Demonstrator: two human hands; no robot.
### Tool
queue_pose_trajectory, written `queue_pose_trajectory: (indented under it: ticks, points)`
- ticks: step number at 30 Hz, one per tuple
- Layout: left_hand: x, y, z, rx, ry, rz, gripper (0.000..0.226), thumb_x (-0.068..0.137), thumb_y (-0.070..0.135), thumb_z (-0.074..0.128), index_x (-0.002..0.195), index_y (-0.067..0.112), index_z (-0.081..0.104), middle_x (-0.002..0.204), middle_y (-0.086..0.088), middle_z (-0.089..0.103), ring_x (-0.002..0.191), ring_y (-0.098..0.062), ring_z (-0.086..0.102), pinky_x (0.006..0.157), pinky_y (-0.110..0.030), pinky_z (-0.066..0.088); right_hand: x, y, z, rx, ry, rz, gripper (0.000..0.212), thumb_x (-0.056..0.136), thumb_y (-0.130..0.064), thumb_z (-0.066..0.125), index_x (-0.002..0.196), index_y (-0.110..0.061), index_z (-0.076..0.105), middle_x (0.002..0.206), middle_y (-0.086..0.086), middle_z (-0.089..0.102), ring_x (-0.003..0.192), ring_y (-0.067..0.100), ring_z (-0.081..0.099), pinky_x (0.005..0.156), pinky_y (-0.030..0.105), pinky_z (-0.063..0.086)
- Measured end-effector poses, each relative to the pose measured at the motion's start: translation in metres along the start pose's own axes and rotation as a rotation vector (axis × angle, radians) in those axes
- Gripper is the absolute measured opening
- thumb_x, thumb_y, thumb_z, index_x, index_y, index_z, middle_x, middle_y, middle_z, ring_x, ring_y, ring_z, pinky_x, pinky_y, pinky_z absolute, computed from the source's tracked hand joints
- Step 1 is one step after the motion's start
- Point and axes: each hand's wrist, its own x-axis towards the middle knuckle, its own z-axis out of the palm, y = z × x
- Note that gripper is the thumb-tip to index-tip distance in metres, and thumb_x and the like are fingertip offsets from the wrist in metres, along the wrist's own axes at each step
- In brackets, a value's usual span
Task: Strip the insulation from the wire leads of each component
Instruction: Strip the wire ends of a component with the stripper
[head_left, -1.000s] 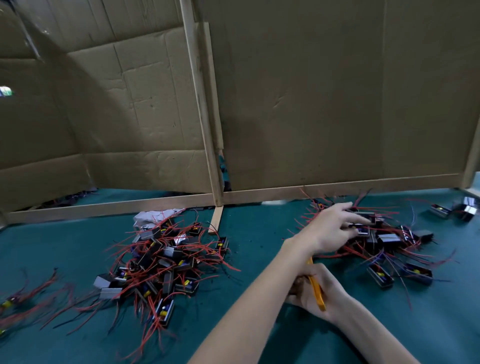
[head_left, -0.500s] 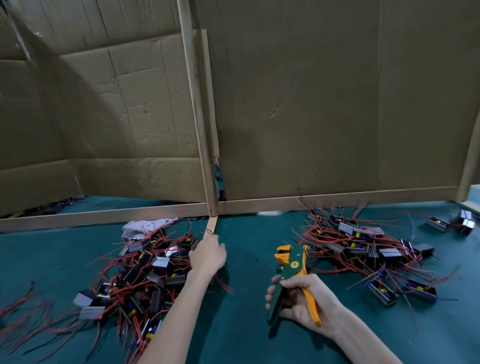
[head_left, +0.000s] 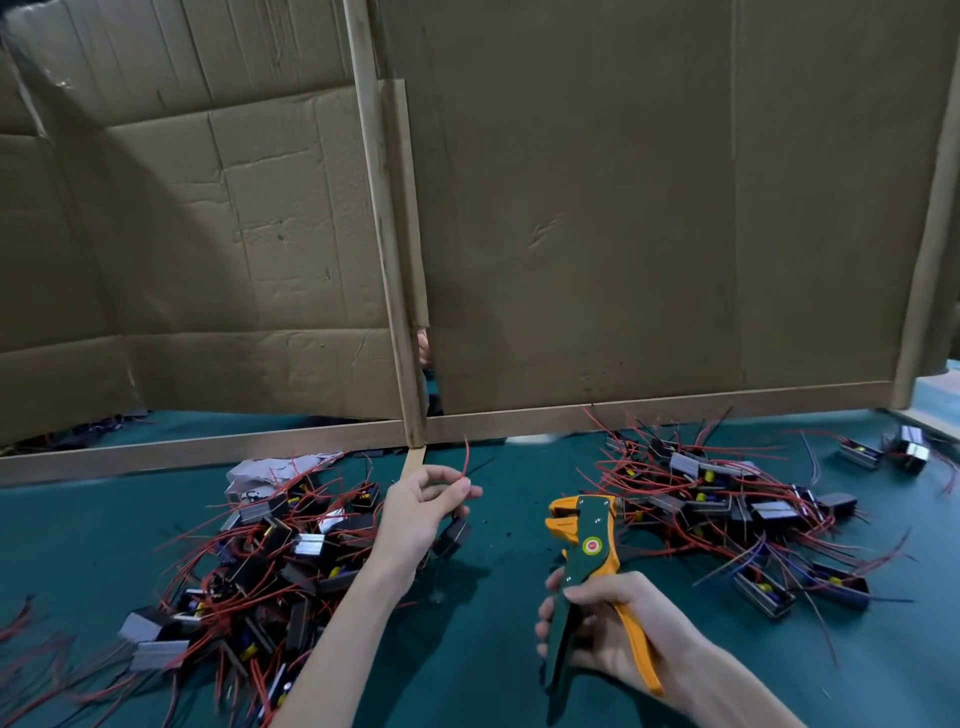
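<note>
– Your left hand (head_left: 421, 514) has come up off the left pile (head_left: 249, 571) since half a second ago, and it now holds one component (head_left: 456, 536) clear of the heap.

– How do you hold it?

– You pinch its red wire (head_left: 466, 460) between thumb and fingertips. The wire's end sticks up above your fingers, and the small dark box sits just below them, over the green table (head_left: 467, 654).

– And your right hand (head_left: 613, 639)?

– It is where it was. Your fingers are curled round the handles of the wire stripper (head_left: 587, 551), and its orange head points up and away from you, apart from the wire.

– Where is everything else?

– Your right pile (head_left: 727, 499) lies just beyond the stripper, a tangle of red wires and boxes. Two loose parts (head_left: 860, 453) lie apart near the far right edge. A cardboard wall (head_left: 623, 208) stands behind both piles.
</note>
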Motion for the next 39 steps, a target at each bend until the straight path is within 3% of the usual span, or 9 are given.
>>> queue_pose_trajectory:
  ticks: [3,8,16,19,23,28,31,34,39]
  points:
    - [-0.002,0.001,0.005,-0.004,-0.032,-0.020,0.006,0.089,0.012,0.065,0.085,0.008,0.062,0.078,-0.003,0.074,0.058,-0.002,0.060,0.060,-0.014,0.049,-0.001,0.000,0.001,-0.014,0.008,-0.017,0.028,0.070,0.005,0.054,0.098,0.006,0.058,0.082,0.027,0.060,0.071,0.040,0.064,0.068,0.050,0.055]
    - [-0.003,0.003,0.010,-0.046,-0.103,-0.071,0.007,0.088,0.011,0.064,0.092,0.011,0.071,0.072,0.001,0.071,0.063,-0.005,0.052,0.065,-0.017,0.043,-0.002,-0.002,0.000,-0.021,-0.031,-0.037,0.032,0.059,0.009,0.066,0.091,0.006,0.064,0.082,0.027,0.059,0.072,0.041,0.062,0.071,0.051,0.052]
    - [-0.007,0.011,0.020,-0.022,-0.154,-0.091,0.010,0.068,0.033,0.078,0.065,0.025,0.074,0.067,0.010,0.064,0.059,0.001,0.053,0.058,-0.010,0.042,-0.005,0.000,0.002,-0.120,-0.162,-0.070,0.038,0.054,0.000,0.079,0.090,0.003,0.069,0.084,0.028,0.061,0.075,0.042,0.063,0.074,0.051,0.053]
    - [-0.009,0.012,0.021,-0.083,-0.196,-0.123,0.026,0.052,0.040,0.083,0.066,0.020,0.074,0.063,0.002,0.051,0.052,-0.011,0.038,0.046,-0.018,0.030,-0.007,0.000,0.003,-0.138,-0.212,-0.084,0.037,0.056,0.001,0.080,0.091,0.003,0.068,0.086,0.028,0.060,0.077,0.042,0.062,0.076,0.052,0.052]
    - [-0.009,0.012,0.019,-0.086,-0.227,-0.166,0.034,0.045,0.039,0.086,0.068,0.017,0.076,0.075,-0.009,0.044,0.055,-0.014,0.035,0.046,-0.020,0.027,-0.011,-0.002,0.005,-0.155,-0.257,-0.105,0.036,0.058,0.003,0.079,0.090,0.004,0.065,0.085,0.029,0.060,0.078,0.043,0.063,0.074,0.051,0.053]
    - [-0.010,0.015,0.018,-0.057,-0.297,-0.219,0.034,0.044,0.034,0.088,0.070,0.015,0.077,0.050,0.002,0.035,0.049,-0.013,0.037,0.051,-0.021,0.032,-0.013,-0.001,0.007,-0.182,-0.277,-0.132,0.031,0.062,0.004,0.075,0.090,0.004,0.062,0.088,0.031,0.060,0.081,0.044,0.063,0.073,0.050,0.053]
    - [-0.011,0.018,0.016,-0.040,-0.333,-0.247,0.019,0.055,0.023,0.085,0.070,0.015,0.077,0.047,0.004,0.036,0.047,-0.011,0.038,0.052,-0.020,0.035,-0.014,-0.001,0.007,-0.213,-0.266,-0.139,0.029,0.062,0.003,0.074,0.089,0.003,0.062,0.090,0.032,0.060,0.082,0.044,0.063,0.072,0.049,0.053]
    - [-0.012,0.019,0.014,-0.025,-0.348,-0.266,0.021,0.055,0.023,0.085,0.072,0.013,0.077,0.049,0.002,0.039,0.049,-0.012,0.040,0.055,-0.020,0.039,-0.016,-0.002,0.007,-0.219,-0.275,-0.136,0.028,0.062,0.003,0.075,0.088,0.002,0.064,0.087,0.031,0.060,0.078,0.043,0.063,0.072,0.049,0.053]
    - [-0.012,0.020,0.013,-0.066,-0.399,-0.308,0.010,0.079,0.013,0.070,0.069,0.013,0.076,0.044,0.008,0.032,0.042,-0.008,0.036,0.056,-0.022,0.043,-0.017,-0.002,0.007,-0.236,-0.296,-0.134,0.027,0.065,0.002,0.075,0.090,0.003,0.062,0.082,0.029,0.060,0.076,0.041,0.062,0.074,0.050,0.052]
